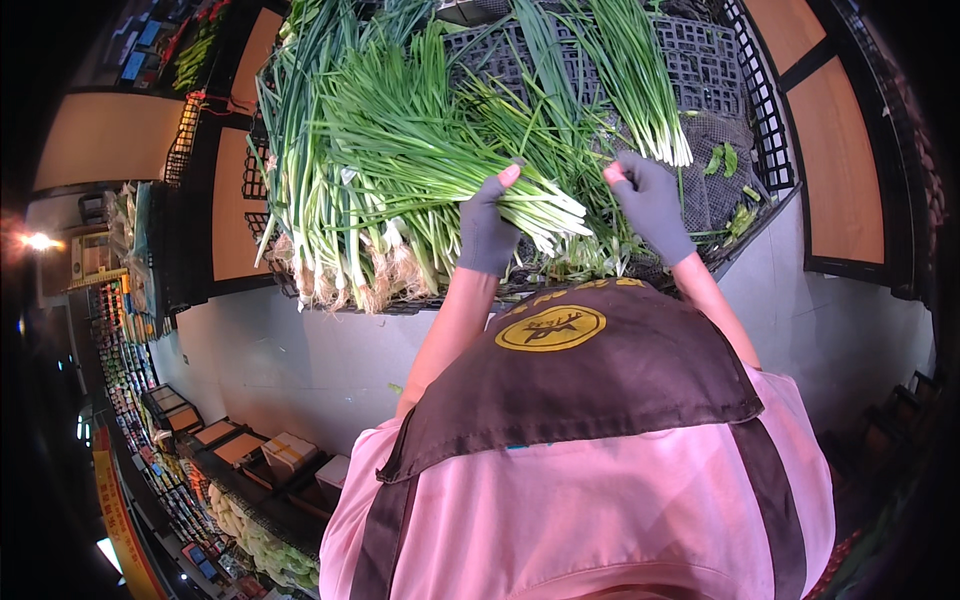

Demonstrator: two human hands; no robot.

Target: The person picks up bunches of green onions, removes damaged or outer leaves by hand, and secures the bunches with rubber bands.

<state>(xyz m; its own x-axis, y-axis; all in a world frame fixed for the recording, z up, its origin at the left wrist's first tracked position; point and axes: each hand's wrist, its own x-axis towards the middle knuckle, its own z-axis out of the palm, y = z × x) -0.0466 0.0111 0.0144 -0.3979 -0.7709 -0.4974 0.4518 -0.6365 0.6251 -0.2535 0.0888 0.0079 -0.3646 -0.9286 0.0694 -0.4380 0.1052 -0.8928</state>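
Note:
My left hand (pixel 489 229), in a grey glove with the thumb tip bare, grips a bunch of garlic chives (pixel 450 161), white cut ends to the right. To the right, my gloved right hand (pixel 651 206) is held with its fingers curled towards the thumb, over loose green leaves (pixel 551 135). Whether it pinches a leaf is too small to tell. Behind it lies another bunch of chives (pixel 645 97), white ends towards me. Green onions with stringy roots (pixel 367 274) are heaped left of my left hand.
Black plastic crate mesh (pixel 701 64) and dark netting (pixel 724 139) line the display, bounded by a slotted rim (pixel 765 112). Leaf scraps (pixel 722 159) lie at the right. Wood-panelled stands (pixel 836 157) flank a grey floor (pixel 300 360). Cartons (pixel 289 454) and leafy vegetables (pixel 270 551) stand behind me, left.

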